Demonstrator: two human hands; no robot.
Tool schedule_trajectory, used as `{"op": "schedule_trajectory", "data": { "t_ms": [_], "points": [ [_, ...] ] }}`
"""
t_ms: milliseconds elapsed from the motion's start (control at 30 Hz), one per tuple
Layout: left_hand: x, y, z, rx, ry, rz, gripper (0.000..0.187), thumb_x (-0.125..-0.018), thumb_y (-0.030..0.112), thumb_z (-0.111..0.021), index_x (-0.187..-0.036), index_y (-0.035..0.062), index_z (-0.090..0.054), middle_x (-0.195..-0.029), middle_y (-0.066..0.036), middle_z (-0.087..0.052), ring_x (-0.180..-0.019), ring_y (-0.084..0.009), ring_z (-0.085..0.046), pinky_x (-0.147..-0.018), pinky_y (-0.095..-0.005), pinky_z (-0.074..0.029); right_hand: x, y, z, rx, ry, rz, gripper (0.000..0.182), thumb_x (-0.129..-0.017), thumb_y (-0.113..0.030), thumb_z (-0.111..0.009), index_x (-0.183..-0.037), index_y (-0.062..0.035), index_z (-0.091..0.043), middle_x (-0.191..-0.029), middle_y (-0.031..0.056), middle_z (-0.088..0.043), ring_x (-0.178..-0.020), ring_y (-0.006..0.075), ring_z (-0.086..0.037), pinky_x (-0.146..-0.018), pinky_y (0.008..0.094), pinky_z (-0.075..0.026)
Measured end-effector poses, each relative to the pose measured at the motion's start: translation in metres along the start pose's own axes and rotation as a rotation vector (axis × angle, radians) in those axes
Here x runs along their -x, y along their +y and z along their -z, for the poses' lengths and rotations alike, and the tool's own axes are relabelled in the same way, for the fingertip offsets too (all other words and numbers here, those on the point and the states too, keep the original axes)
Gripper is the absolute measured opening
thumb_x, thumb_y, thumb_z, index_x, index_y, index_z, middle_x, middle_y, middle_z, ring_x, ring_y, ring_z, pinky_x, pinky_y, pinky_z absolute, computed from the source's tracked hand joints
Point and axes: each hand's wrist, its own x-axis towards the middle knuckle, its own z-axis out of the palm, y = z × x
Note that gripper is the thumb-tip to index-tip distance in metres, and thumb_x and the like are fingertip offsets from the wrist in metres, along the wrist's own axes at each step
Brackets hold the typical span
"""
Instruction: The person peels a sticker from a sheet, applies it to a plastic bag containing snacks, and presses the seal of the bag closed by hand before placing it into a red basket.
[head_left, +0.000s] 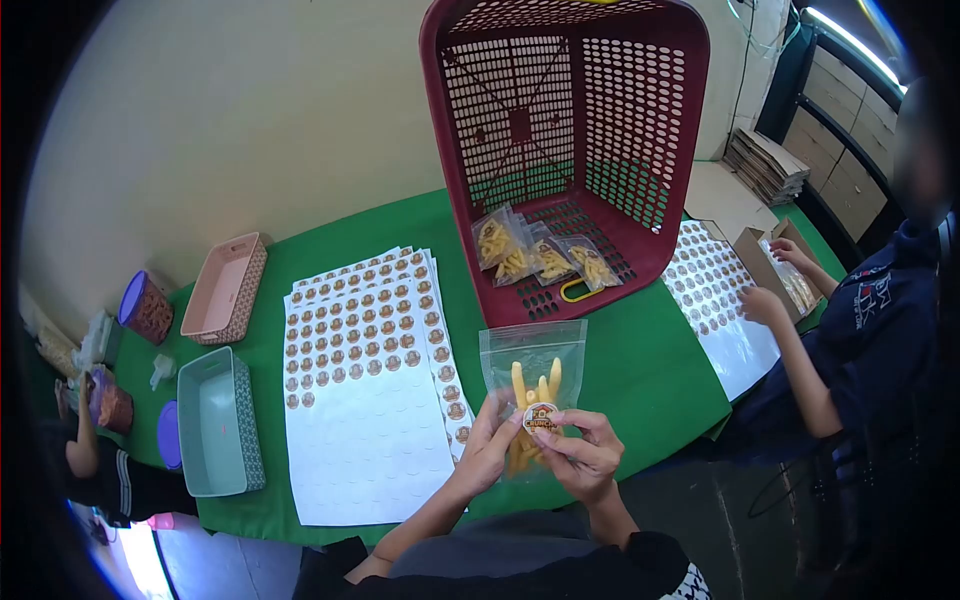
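Note:
A clear zip bag (568,352) of pale yellow snack sticks hangs upright between my hands over the green table's front edge. My left hand (487,443) grips the bag's left side, thumb in front. Fingers of my right hand (583,455) are pressed on a round printed sticker (541,418) at the bag's front. To the left lie white sticker sheets (370,440), with rows of round stickers at the top and bare backing below. Beyond the bag, a maroon basket (623,190) lies on its side, holding several filled bags (552,262).
On the left stand a pink basket (225,290), a teal basket (213,425) and a purple-lidded jar (146,308). A co-worker (860,330) at right reaches to a cardboard box (768,262) beside another sticker sheet (707,290). Another person's arm (82,440) shows at far left.

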Motion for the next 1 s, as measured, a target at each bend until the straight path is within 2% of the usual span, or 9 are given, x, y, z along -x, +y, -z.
{"op": "schedule_trajectory", "data": {
  "t_ms": [300, 700, 1000],
  "points": [
    [0.002, 0.001, 0.002, -0.057, 0.007, -0.028, 0.032, -0.087, 0.014, -0.039, -0.114, -0.0021, -0.032, -0.111, -0.012, -0.041, -0.098, -0.0153, -0.045, -0.084, -0.0264, -0.036, -0.001, 0.003, -0.001, -0.070, -0.031, -0.037, 0.021, -0.060, 0.004, -0.067, -0.079, -0.0059, -0.065, -0.089, 0.0089, -0.056, -0.078, 0.0191, -0.058, -0.067, 0.0257, -0.049],
    [0.006, -0.001, 0.003, -0.047, 0.026, -0.003, 0.031, -0.088, 0.013, -0.037, -0.115, -0.0021, -0.032, -0.108, -0.012, -0.044, -0.098, -0.0144, -0.045, -0.083, -0.0261, -0.037, 0.000, 0.006, 0.002, -0.052, -0.102, -0.006, 0.024, -0.059, 0.004, -0.067, -0.081, -0.0074, -0.065, -0.090, 0.0075, -0.055, -0.078, 0.0190, -0.058, -0.067, 0.0259, -0.049],
    [0.007, -0.001, 0.005, -0.132, 0.034, -0.062, 0.033, -0.087, 0.012, -0.038, -0.115, -0.0028, -0.033, -0.110, -0.014, -0.042, -0.099, -0.0159, -0.045, -0.083, -0.0264, -0.037, -0.007, 0.006, 0.004, -0.044, -0.151, 0.009, 0.022, -0.061, 0.003, -0.067, -0.080, -0.0072, -0.065, -0.090, 0.0064, -0.056, -0.077, 0.0178, -0.057, -0.064, 0.0257, -0.049]
  ]
}}
